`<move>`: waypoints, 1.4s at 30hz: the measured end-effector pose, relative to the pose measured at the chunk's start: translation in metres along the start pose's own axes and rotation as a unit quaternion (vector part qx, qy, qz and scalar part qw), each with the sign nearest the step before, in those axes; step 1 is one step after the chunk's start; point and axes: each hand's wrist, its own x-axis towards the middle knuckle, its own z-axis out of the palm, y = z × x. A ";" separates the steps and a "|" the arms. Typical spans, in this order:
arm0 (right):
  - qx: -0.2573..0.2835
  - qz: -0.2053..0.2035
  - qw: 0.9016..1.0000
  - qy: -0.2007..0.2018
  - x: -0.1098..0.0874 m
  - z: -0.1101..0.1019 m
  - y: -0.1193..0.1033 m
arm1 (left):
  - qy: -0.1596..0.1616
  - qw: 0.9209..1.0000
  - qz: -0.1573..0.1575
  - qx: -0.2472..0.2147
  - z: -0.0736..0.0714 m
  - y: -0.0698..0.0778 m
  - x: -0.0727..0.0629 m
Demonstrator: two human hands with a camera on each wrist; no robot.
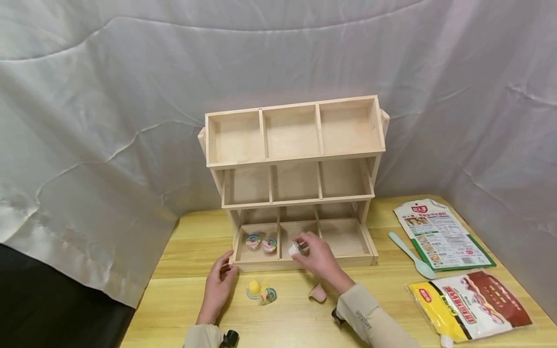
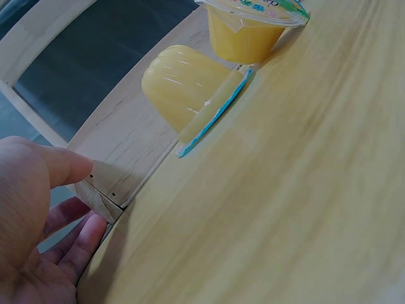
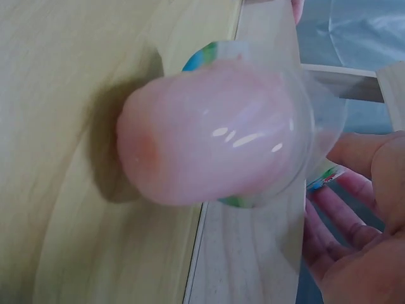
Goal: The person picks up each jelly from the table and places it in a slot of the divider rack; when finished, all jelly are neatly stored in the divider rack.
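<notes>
A three-tier wooden rack [image 1: 300,266] with divided trays stands on the table. My left hand [image 1: 217,285] holds its front left corner, thumb and fingers around the end of the lowest tray. Over that tray's middle compartment, my right hand [image 1: 317,256] pinches a small whitish jelly cup [image 1: 294,249]; in the right wrist view the hand mostly hides it, leaving a bit of its printed lid. Two jelly cups [image 1: 270,245] with printed lids sit in the bottom left compartment. In front of the rack are two yellow jelly cups [image 2: 190,88] and a pink jelly cup [image 3: 209,133].
To the right lie a pale green spoon [image 1: 411,255], a white and green printed packet [image 1: 444,234] and a yellow, white and brown spouted pouch [image 1: 472,307]. Grey cloth [image 1: 287,63] hangs behind the rack and along both sides.
</notes>
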 end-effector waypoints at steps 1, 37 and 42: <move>-0.001 0.006 1.000 -0.001 0.000 0.000 0.001 | 0.001 1.000 0.000 0.000 0.000 0.000 0.000; -0.073 -0.020 0.997 -0.020 0.032 0.005 0.024 | 0.002 1.000 0.007 0.002 0.000 -0.004 0.002; -0.098 -0.028 0.995 -0.014 0.041 0.009 0.025 | 0.005 1.000 0.007 -0.002 0.001 -0.003 0.002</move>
